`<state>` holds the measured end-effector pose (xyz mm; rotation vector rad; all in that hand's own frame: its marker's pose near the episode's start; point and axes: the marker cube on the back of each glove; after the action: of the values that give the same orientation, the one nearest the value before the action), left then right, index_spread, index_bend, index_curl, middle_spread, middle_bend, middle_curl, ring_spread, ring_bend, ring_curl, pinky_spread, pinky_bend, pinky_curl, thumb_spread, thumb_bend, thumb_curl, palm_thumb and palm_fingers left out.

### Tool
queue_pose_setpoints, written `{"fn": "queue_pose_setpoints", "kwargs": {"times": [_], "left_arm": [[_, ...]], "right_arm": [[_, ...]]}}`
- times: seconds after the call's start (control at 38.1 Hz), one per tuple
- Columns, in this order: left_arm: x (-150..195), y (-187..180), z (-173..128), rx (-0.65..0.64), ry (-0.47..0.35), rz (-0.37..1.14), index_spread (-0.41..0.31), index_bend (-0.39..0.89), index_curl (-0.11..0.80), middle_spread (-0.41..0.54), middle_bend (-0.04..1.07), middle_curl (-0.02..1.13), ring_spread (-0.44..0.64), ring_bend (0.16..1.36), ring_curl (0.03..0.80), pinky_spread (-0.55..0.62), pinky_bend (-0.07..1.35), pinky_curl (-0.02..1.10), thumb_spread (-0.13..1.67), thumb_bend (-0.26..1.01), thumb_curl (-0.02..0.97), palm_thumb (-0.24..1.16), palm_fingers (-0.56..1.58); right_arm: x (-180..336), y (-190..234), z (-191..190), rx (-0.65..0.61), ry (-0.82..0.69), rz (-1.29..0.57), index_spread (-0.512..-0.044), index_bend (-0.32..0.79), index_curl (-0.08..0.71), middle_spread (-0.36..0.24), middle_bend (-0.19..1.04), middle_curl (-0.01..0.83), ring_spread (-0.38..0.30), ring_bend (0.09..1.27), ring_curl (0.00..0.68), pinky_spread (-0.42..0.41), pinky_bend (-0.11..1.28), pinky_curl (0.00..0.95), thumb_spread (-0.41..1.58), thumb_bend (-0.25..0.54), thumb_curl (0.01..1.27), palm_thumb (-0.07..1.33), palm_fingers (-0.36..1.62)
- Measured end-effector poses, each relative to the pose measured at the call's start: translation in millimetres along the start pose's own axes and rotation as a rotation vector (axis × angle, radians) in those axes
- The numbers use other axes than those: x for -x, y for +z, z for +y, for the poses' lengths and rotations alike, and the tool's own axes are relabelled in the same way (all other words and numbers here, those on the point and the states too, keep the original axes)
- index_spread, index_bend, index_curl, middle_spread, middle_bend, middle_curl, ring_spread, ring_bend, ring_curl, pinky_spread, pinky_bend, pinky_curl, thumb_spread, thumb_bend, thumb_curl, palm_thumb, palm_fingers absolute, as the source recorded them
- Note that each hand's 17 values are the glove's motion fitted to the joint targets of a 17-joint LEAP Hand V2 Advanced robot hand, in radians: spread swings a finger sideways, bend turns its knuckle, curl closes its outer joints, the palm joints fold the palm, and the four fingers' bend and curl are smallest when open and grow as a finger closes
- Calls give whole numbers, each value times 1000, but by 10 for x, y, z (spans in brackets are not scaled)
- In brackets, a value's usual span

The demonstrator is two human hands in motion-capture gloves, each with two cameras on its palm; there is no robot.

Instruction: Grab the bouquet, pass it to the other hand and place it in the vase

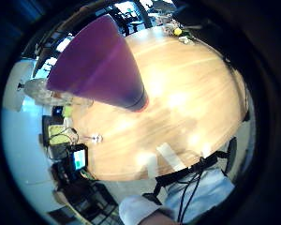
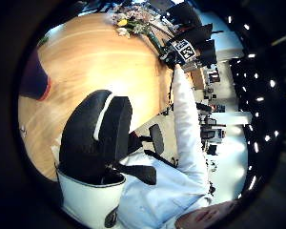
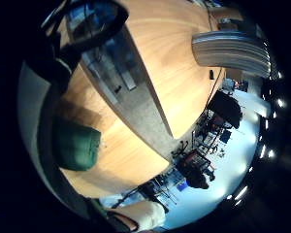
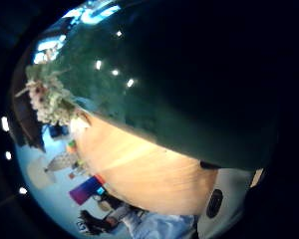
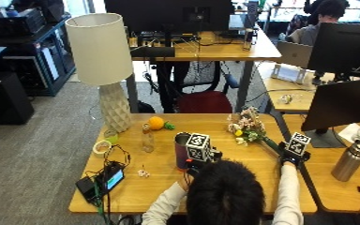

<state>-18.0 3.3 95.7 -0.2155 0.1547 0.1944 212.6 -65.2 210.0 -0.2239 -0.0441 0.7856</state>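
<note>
From the outside view, I sit at a wooden table (image 5: pixel 161 187) with both arms reaching forward. My right hand (image 5: pixel 290 157) is out to the right, at the stem end of the bouquet (image 5: pixel 247 127), whose pale blossoms lie on the table farther away and slightly left of that hand. My left hand (image 5: pixel 195 164) sits just beside the purple vase (image 5: pixel 181 150), which stands upright near the middle of the table. I cannot tell from here how either hand's fingers are set. A white lamp (image 5: pixel 105 65) stands at the far left, with an orange fruit (image 5: pixel 156 123) and a small clear bottle (image 5: pixel 147 138) to its right.

My left palm's little finger side shows the vase (image 1: pixel 100 65) large and close, standing on the table (image 1: pixel 187 103).

My left palm's thumb side shows the left hand's fingers (image 2: pixel 97 138) extended over the table (image 2: pixel 95 62), gripping nothing, and the bouquet (image 2: pixel 128 24) across the table.

My right palm's little finger side shows a dark green stem end (image 3: pixel 75 145) beside the palm.

My right palm's thumb side is filled by dark green wrapping, with the blossoms (image 4: pixel 50 102) at its far end; whether I grip it I cannot tell.
</note>
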Motion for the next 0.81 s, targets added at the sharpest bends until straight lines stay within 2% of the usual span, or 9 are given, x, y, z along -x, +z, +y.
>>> {"fn": "queue_pose_setpoints", "kwargs": {"times": [0.05,0.13,0.16,0.31,0.39,0.42,0.47,0.71,0.81], "left_arm": [[8,-9,8,4,-4,2,-15,170,357,180,166,260,343,501,265,391,316,328,1203,-16,245,246,296],[17,-38,23,6,-6,9,-15,177,361,181,164,260,343,498,265,391,313,328,1203,-16,245,245,299],[17,-56,32,5,-4,12,-15,176,361,181,164,260,344,498,265,391,312,329,1204,-16,246,245,299],[28,-136,53,-2,-13,18,-15,174,363,182,166,262,345,494,267,391,309,330,1206,-16,247,246,301],[50,-132,28,-2,-20,19,-15,176,366,182,164,263,345,492,267,391,307,331,1206,-16,247,246,303],[54,-136,25,0,-20,22,-15,176,365,182,162,263,344,493,269,390,309,333,1209,-15,248,247,305],[51,-175,39,1,-19,28,-15,173,365,182,162,262,343,494,269,391,310,333,1211,-16,248,248,308],[18,-359,27,22,-19,71,-19,175,368,182,158,260,337,499,272,384,310,336,1214,-16,249,248,319],[-7,-447,-8,21,-24,81,-20,175,369,179,159,259,333,497,273,380,316,340,1215,-16,249,248,323]], "right_arm": [[4,-32,-20,-45,-1,-5,-223,340,331,-109,260,427,-180,471,380,-135,452,349,1036,114,377,990,1057],[-44,-64,-61,-89,57,12,-218,269,340,-137,385,470,-200,451,387,-161,445,353,1053,123,382,1024,1198],[-65,-78,-95,-123,86,17,-212,168,322,-141,419,482,-211,559,420,-209,490,368,1061,124,381,1033,1351],[-25,-116,89,-201,30,55,-204,120,317,-158,519,528,-221,761,480,-257,576,405,1086,100,371,1034,1464],[-25,-151,159,-258,38,78,-203,159,332,-165,582,554,-218,826,507,-267,620,424,1082,56,354,991,1464],[-35,-171,169,-278,51,79,-204,259,366,-164,638,574,-216,840,517,-259,600,425,1054,-12,333,899,1565],[-58,-234,199,-323,76,63,-205,338,392,-166,670,586,-212,857,530,-258,613,441,1040,-36,324,862,1574],[57,-673,226,-524,6,-219,-190,524,495,-162,780,629,-195,937,570,-245,691,491,1024,19,357,972,1494],[31,-704,-183,-606,7,-223,-184,559,525,-160,812,639,-191,965,580,-241,717,507,1012,23,380,1017,1464]]}}
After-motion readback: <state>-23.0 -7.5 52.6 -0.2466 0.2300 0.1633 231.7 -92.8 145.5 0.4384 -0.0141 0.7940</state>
